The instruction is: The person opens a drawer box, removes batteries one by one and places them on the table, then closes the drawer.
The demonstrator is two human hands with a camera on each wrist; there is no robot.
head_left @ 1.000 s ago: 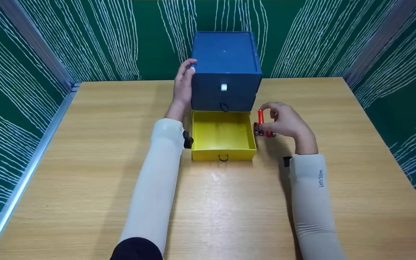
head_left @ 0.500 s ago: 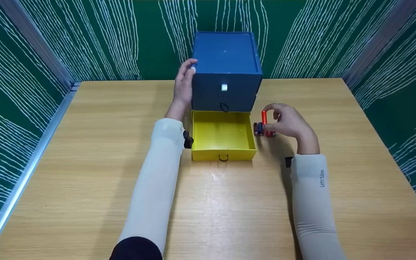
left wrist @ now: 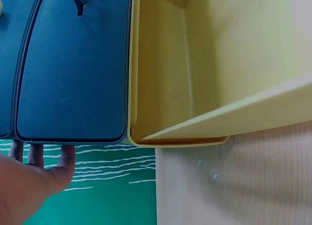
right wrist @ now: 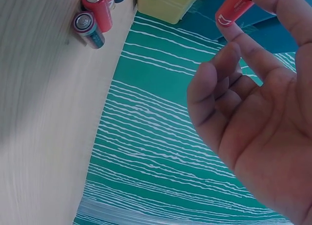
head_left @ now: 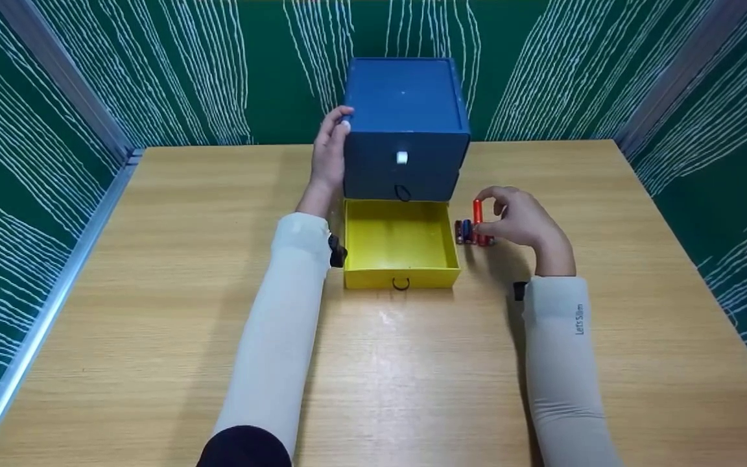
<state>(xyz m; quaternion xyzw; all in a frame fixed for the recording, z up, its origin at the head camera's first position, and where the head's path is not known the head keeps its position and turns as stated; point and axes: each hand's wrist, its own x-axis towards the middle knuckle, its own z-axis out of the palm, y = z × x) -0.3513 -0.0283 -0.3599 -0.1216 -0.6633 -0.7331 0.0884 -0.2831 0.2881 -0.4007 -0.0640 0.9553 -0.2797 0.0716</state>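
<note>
My right hand point(head_left: 521, 219) pinches a red battery point(head_left: 477, 212) by its two ends, index finger above and thumb below. It holds the battery upright over several other batteries point(head_left: 467, 231) standing side by side, right of the yellow drawer point(head_left: 403, 279). In the right wrist view the red battery point(right wrist: 234, 9) is at the top, and the other fingers curl loosely without holding anything. My left hand point(head_left: 329, 154) rests against the left side of the blue drawer unit point(head_left: 406, 97). The left wrist view shows its fingertips point(left wrist: 67, 156) touching the unit's side.
Pulled out beneath the blue drawers, the yellow drawer shows a bare inside. The blue front has a white knob point(head_left: 402, 157) and a black loop point(head_left: 403, 192). A wooden table point(head_left: 386, 376) carries it all, with green, white-streaked walls point(head_left: 270, 71) behind and at both sides.
With the red battery pinched in it, my right hand has shifted slightly to the right, uncovering more of the standing batteries. My left hand and the drawer unit stay put.
</note>
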